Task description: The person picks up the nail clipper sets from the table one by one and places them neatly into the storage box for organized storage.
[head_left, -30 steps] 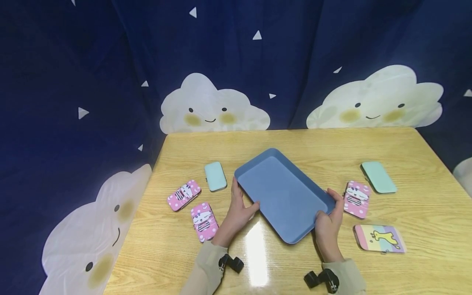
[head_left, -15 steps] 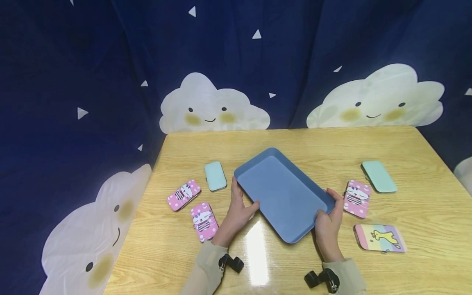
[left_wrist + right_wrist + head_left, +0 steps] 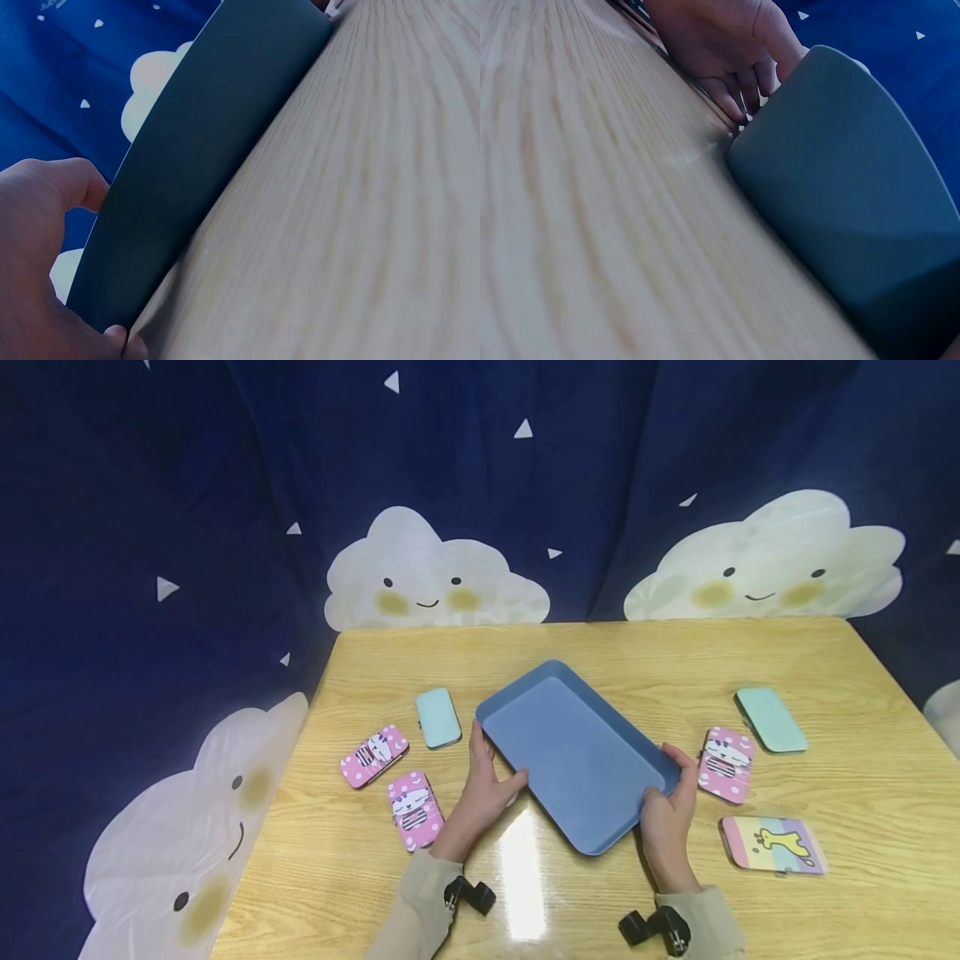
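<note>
A blue rectangular tray (image 3: 577, 760) lies slantwise on the wooden table, with nothing inside it. My left hand (image 3: 483, 793) grips its left long side, thumb at the rim and fingers along the outer wall. At the near right corner my right hand (image 3: 667, 814) holds the tray, thumb over the rim and fingers outside. In the left wrist view the left hand (image 3: 45, 255) grasps the wall at top and bottom edge. The right wrist view shows the tray's outer wall (image 3: 847, 172) close up, touching or almost touching the table.
Left of the tray lie a light blue flat case (image 3: 438, 718) and two pink cat-patterned cases (image 3: 375, 757) (image 3: 416, 812). To its right are a mint case (image 3: 771, 720), another pink case (image 3: 726, 766) and a striped giraffe case (image 3: 774, 845). A dark blue curtain (image 3: 465, 460) hangs behind the table.
</note>
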Available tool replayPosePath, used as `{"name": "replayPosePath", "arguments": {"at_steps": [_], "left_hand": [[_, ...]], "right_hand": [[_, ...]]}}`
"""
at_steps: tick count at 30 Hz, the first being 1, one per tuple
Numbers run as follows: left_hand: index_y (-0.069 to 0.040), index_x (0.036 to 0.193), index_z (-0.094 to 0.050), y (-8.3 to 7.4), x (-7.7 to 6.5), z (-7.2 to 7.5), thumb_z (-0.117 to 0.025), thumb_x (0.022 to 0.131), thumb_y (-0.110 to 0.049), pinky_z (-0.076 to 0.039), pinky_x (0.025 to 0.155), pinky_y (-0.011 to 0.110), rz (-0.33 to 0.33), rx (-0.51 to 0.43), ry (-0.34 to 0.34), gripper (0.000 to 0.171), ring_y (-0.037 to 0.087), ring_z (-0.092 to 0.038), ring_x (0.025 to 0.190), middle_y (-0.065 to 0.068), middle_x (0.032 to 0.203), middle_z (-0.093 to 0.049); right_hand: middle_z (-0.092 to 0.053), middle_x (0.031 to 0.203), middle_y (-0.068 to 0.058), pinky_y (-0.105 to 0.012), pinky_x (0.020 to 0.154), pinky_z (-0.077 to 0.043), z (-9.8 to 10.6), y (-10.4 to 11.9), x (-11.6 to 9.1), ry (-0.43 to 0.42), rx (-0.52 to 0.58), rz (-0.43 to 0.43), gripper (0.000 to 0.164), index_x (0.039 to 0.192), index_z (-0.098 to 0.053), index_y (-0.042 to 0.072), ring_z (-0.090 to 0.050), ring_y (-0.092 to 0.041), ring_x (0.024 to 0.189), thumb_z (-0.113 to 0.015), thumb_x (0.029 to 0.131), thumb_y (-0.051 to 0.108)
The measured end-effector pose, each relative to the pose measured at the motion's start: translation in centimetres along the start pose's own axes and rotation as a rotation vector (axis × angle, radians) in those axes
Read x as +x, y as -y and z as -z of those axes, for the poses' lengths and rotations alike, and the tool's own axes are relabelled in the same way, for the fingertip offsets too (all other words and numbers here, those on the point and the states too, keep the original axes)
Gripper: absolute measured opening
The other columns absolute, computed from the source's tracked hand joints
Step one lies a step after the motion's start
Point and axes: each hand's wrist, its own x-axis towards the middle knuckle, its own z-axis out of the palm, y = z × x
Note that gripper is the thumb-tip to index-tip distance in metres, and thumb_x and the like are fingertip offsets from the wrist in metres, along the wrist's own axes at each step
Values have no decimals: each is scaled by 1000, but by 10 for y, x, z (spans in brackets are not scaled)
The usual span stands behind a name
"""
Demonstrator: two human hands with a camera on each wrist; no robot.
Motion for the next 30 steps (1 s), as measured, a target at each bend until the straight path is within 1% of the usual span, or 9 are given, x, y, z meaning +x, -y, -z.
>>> {"name": "replayPosePath", "arguments": {"at_steps": [3,7,14,20,23,27,30], "left_hand": [[-9,156,16,0,-1,0,-73,85,-19,-21,117,44,11,1,-2,114,39,-15,147,13,163,15],[-11,156,17,0,-1,0,-72,85,-22,-21,117,45,22,6,1,114,41,-16,147,13,164,15],[-14,157,17,0,-2,1,-72,86,-23,-22,116,45,47,24,5,114,42,-18,146,11,164,15],[-11,157,16,0,-1,0,-72,86,-23,-22,117,43,35,25,1,113,40,-17,146,12,164,13],[-10,156,16,0,0,1,-71,85,-22,-21,117,42,27,25,-1,113,38,-16,147,12,164,13],[-10,156,16,0,0,1,-71,85,-22,-21,117,41,27,22,0,113,36,-15,148,12,164,13],[-10,156,17,0,0,1,-71,86,-22,-21,117,41,28,22,1,113,35,-14,148,12,164,14]], "right_hand": [[-39,147,-12,-32,111,-21,0,0,1,3,-20,-15,76,140,-41,-2,-31,-22,136,-28,68,-23],[-38,148,-12,-33,113,-19,0,0,1,5,-34,-28,75,140,-41,-2,-29,-21,137,-28,69,-22],[-37,148,-14,-33,113,-19,-1,1,1,6,-31,-38,75,140,-41,-3,-29,-23,137,-28,69,-22],[-39,147,-13,-32,111,-20,-1,3,1,4,-36,-31,74,139,-42,-3,-30,-21,136,-28,68,-22],[-40,145,-14,-32,108,-21,-1,10,-2,5,-29,-22,74,138,-42,-5,-31,-21,135,-28,68,-22],[-41,143,-16,-33,108,-22,-3,25,-9,3,-5,-9,72,136,-42,-8,-33,-21,132,-27,67,-23],[-42,141,-16,-32,108,-23,-5,32,-12,-3,6,5,71,135,-43,-10,-34,-21,131,-26,66,-23]]}}
